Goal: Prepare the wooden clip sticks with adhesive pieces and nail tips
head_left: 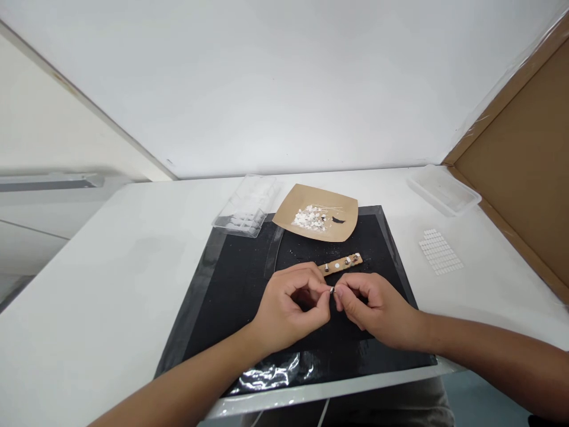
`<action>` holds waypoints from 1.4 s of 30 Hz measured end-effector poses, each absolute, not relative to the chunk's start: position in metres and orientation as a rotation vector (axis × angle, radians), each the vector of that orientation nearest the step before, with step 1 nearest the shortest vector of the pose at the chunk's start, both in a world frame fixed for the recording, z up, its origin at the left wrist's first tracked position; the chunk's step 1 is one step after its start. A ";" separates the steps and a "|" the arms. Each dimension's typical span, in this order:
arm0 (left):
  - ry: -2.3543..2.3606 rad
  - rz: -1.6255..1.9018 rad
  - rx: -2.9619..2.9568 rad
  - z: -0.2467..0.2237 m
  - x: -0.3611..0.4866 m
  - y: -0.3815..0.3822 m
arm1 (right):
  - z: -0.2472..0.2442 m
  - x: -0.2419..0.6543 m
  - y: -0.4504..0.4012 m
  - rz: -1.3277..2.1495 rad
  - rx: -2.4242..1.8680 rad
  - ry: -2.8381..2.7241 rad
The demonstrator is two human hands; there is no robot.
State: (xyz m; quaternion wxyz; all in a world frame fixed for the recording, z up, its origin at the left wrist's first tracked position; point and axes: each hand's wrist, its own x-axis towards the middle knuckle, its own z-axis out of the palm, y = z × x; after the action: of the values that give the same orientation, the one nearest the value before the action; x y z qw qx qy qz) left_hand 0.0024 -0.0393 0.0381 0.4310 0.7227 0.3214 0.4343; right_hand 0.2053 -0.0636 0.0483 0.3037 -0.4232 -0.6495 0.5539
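I've got both hands low over the black mat (pixel 231 284), meeting near its middle. My left hand (pixel 288 311) and right hand (pixel 377 308) are pinched narrow, fingertips almost touching, and between them sits a tiny metal part (pixel 332 290). It's silvery and very small; I can't tell its shape or which way its long axis runs. Both hands seem to grip it, thumb against forefinger on each side.

Just beyond my fingers lies a brown cardboard strip (pixel 341 264), flat on the mat. Its long axis runs from near-left to far-right, the far-right end pointing toward the mat's far right corner. It carries a row of small studs along it, some metal, one white.

Farther off, a tan paper tray (pixel 320 204) overlaps the mat's far edge, holding a heap of small white pieces (pixel 309 218) and one dark bit. Left of it stands a clear plastic compartment tray (pixel 246 204). Out to the right on the white table (pixel 111 267) sit a clear lid (pixel 444 190) and a white gridded sheet (pixel 440 251), well apart from my hands.
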 end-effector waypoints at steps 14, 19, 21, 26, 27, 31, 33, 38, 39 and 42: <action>0.725 1.095 1.804 0.043 0.002 -0.037 | 0.051 0.209 -0.061 1.103 -1.114 -1.937; 0.730 1.135 1.849 0.042 0.002 -0.036 | 0.047 0.209 -0.061 0.874 -1.128 -2.077; 0.733 1.134 1.839 0.042 0.002 -0.036 | 0.045 0.209 -0.060 0.825 -1.099 -2.114; 0.752 1.115 1.797 0.042 0.001 -0.037 | 0.044 0.210 -0.059 0.742 -1.062 -2.145; 0.755 1.108 1.784 0.042 0.001 -0.037 | 0.044 0.210 -0.059 0.736 -1.059 -2.146; 0.755 1.082 1.703 0.043 0.002 -0.039 | 0.045 0.211 -0.058 0.748 -1.046 -2.144; 0.748 1.067 1.662 0.044 0.002 -0.039 | 0.046 0.212 -0.058 0.748 -1.049 -2.139; 0.749 1.019 1.608 0.050 0.004 -0.039 | 0.046 0.212 -0.058 0.750 -1.044 -2.125; 0.751 1.005 1.596 0.051 0.004 -0.039 | 0.047 0.212 -0.058 0.751 -1.039 -2.121; 0.749 0.975 1.550 0.051 0.003 -0.040 | 0.048 0.212 -0.058 0.758 -1.038 -2.106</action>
State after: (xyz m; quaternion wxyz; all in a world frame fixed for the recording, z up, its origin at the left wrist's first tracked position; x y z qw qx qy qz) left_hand 0.0034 -0.0397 0.0514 0.5493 0.6545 0.3164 0.4120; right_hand 0.2120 -0.0581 0.0475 0.3307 -0.3972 -0.8055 0.2900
